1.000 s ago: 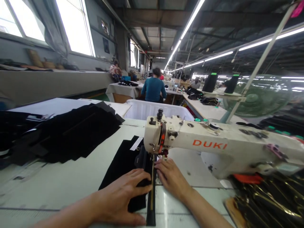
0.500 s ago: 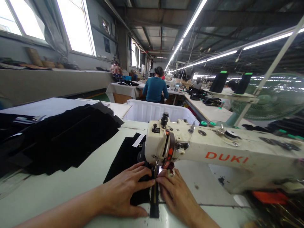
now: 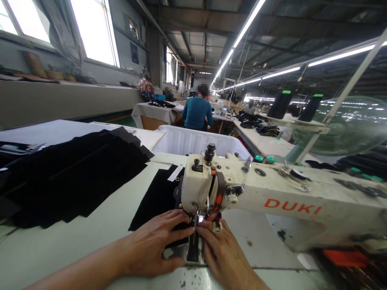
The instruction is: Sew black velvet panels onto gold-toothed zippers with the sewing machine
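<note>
Left hand (image 3: 154, 245): grip spread, lies flat on fabric (image 3: 152, 199), fingertips at the needle. Right hand (image 3: 222, 253): grip flat, fingers together, presses just beside the strip (image 3: 192, 250), pinches nothing. Fabric: on counter (image 3: 90, 237), under machine (image 3: 250, 189) head. To its left, apart: stack (image 3: 75, 177). Behind machine: bin (image 3: 193, 141).

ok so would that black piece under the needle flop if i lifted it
Probably floppy: the black piece lies thin and flat on the table. Likely light, as the left hand, laid flat, pins it alone. It might slide on that smooth top; the right hand presses beside the needle too.
</note>
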Tool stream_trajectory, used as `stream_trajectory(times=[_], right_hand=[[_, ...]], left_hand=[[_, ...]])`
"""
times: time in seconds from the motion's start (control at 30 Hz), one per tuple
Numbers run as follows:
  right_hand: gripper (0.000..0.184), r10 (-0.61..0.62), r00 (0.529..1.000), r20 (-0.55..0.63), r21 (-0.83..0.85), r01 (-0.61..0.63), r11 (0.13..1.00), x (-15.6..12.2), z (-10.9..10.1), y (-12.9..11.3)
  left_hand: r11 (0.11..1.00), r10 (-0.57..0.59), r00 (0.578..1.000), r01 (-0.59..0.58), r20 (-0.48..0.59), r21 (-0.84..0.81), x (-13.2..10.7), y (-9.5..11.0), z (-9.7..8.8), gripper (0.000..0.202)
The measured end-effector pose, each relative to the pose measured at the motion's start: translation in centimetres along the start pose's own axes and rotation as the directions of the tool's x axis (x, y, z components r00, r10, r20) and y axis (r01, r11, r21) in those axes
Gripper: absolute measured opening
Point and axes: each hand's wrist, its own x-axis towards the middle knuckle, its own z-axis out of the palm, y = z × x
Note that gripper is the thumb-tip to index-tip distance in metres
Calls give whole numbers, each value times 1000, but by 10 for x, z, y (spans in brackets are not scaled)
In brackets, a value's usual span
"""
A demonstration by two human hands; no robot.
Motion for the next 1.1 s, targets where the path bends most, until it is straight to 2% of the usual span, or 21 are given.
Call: stream_trajectory(times=[0.1,0.27,0.4,0.53,0.67,0.77,0.87,0.97,1.03,1.1], right_hand=[[46,3,1000,-4,-14,-3,1000,1,-1,0],[46,3,999,-33,-46,-4,999,3,1,0],[46,-5,1000,-19,-93,3,996,0,5,2],[47,-137,990,-38,-208,126,970,-5,6,13],[44,-322,940,-111,-323,273,906,-2,11,28],[43,-310,944,-111,-328,259,908,-2,13,26],[46,-217,974,-59,-316,188,930,-7,14,23],[46,-219,971,-96,-322,178,930,-11,11,26],[43,-293,943,-161,-343,225,912,-9,5,30],[41,-388,899,-204,-389,289,875,-4,2,30]], left_hand=[[1000,-14,1000,14,6,7,0,-3,3,70],[1000,5,999,-6,-52,-9,1,-4,4,69],[1000,-13,999,12,-39,-10,2,-5,4,68],[999,4,999,-6,-41,-49,3,-3,4,68],[992,42,996,-51,-78,-116,0,-6,7,65],[990,34,996,-44,-78,-132,-2,-10,4,55],[994,-23,994,12,-103,-112,1,-20,-5,40],[993,-122,986,121,-114,-16,3,-23,-13,45],[979,-180,978,188,-108,78,1,-10,-14,58],[954,-232,967,247,-107,171,-4,11,-10,62]])
